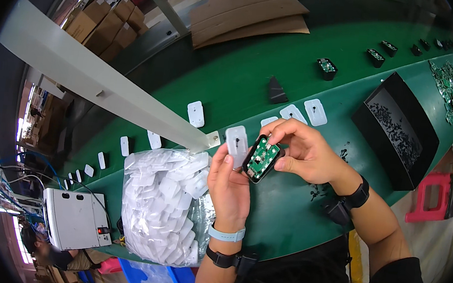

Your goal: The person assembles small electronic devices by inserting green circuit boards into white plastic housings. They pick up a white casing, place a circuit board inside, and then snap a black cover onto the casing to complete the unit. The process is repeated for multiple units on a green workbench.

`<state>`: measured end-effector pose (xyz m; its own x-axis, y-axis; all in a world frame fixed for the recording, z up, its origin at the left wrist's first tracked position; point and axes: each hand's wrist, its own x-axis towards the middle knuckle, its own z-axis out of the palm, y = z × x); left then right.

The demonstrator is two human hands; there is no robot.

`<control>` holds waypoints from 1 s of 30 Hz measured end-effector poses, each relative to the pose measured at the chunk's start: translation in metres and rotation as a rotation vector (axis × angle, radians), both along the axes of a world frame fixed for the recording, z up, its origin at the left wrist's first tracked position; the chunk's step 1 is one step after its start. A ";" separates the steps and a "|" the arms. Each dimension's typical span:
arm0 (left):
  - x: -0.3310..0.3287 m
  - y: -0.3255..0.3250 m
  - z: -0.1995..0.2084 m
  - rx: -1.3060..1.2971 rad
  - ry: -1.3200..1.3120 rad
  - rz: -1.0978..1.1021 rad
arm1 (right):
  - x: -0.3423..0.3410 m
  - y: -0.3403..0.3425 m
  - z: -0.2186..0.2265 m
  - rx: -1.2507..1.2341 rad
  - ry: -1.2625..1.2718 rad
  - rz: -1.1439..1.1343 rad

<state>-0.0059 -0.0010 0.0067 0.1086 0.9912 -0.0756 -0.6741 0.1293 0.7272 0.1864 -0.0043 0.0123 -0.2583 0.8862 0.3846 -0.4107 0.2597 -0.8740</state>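
Observation:
Between thumb and fingers my left hand (228, 188) holds a white plastic cover (236, 144) with a small dark piece in its middle. My right hand (307, 152) grips a black plastic housing (262, 159) with a green circuit board inside, its open face toward me. Cover and housing are side by side, close together over the green bench. Just beyond my right hand lie more white covers (315, 112), partly hidden by its fingers. Left of my left wrist, a clear bag (163, 203) is full of similar white covers.
A black box (397, 131) of small black parts stands right, near a heap of green circuit boards (452, 89). Filled housings (326, 69) and covers (196, 114) line the green belt. A white post (106, 83) crosses at left, near a white machine (76, 220).

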 end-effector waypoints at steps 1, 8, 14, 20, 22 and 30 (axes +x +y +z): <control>0.000 -0.001 0.001 -0.028 -0.004 -0.028 | -0.001 0.000 0.000 0.027 -0.011 -0.017; 0.005 -0.005 -0.010 0.001 0.051 -0.132 | -0.008 0.002 -0.002 0.161 -0.115 -0.122; 0.001 -0.004 -0.005 0.022 0.051 -0.084 | -0.014 -0.001 0.000 0.179 -0.185 -0.167; -0.001 -0.004 -0.005 -0.007 0.057 -0.048 | -0.012 -0.001 0.005 0.371 -0.339 -0.243; 0.000 -0.005 -0.003 -0.011 0.055 -0.031 | -0.014 -0.002 0.006 0.360 -0.336 -0.253; 0.001 -0.007 0.006 0.034 0.013 0.049 | -0.025 -0.010 0.012 0.199 -0.196 -0.300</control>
